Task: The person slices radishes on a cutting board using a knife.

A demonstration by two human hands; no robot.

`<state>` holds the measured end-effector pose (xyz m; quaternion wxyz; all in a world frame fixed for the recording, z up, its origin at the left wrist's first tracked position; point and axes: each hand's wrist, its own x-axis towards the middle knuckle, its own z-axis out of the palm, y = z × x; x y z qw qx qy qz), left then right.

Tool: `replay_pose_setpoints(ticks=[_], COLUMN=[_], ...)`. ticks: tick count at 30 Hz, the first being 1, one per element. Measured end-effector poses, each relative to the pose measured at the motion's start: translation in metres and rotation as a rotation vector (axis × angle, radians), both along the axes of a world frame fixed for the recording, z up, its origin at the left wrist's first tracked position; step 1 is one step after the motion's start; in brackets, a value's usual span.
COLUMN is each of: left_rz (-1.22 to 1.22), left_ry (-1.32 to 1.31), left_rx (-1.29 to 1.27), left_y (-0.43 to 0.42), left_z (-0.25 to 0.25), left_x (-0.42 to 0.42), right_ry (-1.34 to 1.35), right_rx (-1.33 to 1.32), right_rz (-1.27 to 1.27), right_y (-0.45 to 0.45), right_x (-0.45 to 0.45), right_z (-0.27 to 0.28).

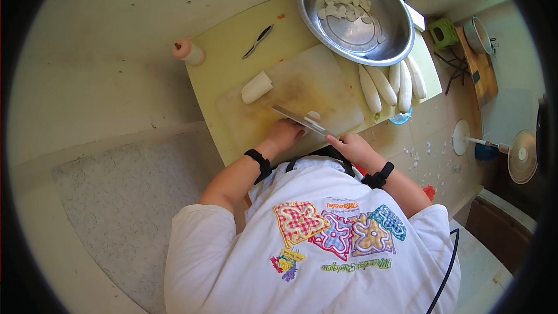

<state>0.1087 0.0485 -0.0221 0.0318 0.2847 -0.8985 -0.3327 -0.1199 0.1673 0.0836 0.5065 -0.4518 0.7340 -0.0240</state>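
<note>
My right hand [354, 150] is closed round the handle of a kitchen knife [299, 119], whose blade slants to the upper left over the near edge of the cutting board [317, 75]. My left hand [283, 135] lies beside the blade with curled fingers, on a piece of white radish that the hand and knife mostly hide. A cut radish slice [314, 115] rests just beyond the blade. Farther up the board lies a thick cut radish chunk [257, 88], apart from both hands.
A large steel basin [401, 29] with radish slices [347, 9] stands at the back right. Several whole peeled radishes [383, 86] lie below it. A peeler-like tool [257, 41] and a pink-topped bottle [189, 52] are at the left. A fan [522, 157] stands on the right.
</note>
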Motion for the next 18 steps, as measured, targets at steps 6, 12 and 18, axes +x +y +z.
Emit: replay_pose_setpoints(ticks=[6, 12, 18], left_rz=[0.004, 0.01, -0.028], left_ry=[0.021, 0.06, 0.06], left_rx=[0.001, 0.019, -0.001], left_y=[0.0, -0.001, -0.004], left_z=[0.004, 0.006, 0.008], left_x=[0.0, -0.001, -0.002], right_ry=[-0.028, -0.12, -0.108], right_rx=[0.012, 0.065, 0.076], right_rz=[-0.041, -0.112, -0.06], right_y=[-0.001, -0.007, -0.012], right_x=[-0.002, -0.008, -0.008], right_z=[-0.002, -0.005, -0.001])
